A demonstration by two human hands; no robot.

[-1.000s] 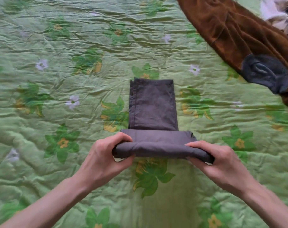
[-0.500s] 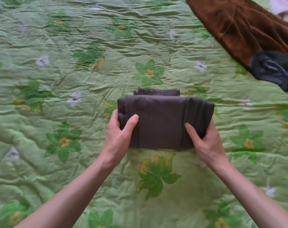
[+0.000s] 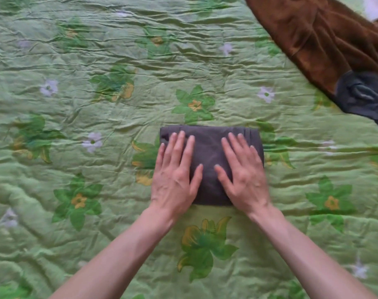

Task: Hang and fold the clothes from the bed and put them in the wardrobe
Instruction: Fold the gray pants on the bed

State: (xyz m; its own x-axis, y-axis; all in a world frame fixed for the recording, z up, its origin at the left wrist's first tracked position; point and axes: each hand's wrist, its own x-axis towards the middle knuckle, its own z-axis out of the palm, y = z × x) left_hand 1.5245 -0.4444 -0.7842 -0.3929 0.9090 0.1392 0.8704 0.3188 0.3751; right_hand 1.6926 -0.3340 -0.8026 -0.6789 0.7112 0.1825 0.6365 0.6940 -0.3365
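Since the half-second-old frame, both of my hands have left the side edges of the dark grey garment [image 3: 209,145] and gone flat on top of it; the last fold is closed, and the strip of lower layer that stuck out at the far edge no longer shows. Left hand [image 3: 175,171]: palm down, fingers spread, on the left half of the bundle, heel hanging over its near-left corner onto the green floral bedspread [image 3: 75,117]. Right hand [image 3: 242,171]: same posture on the right half. Hands lie side by side, thumbs nearly meeting, neither one gripping anything, only pressing. Bundle is a compact rectangle near the middle of the bedspread, a little toward the near edge. Brown garment [image 3: 317,37] with a dark cuff [image 3: 363,93] lies across the far-right corner, well apart from the bundle and not yet folded. Wardrobe not in view. Judgement: fold done, smoothing in progress; lifting and carrying comes next. Risks: the fabric looks thin and slippery, so the layers may slide and spring open once pressure is released; lifting by one edge only would let the stack unroll; the soft quilted surface gives poor backing, so creases may not set.
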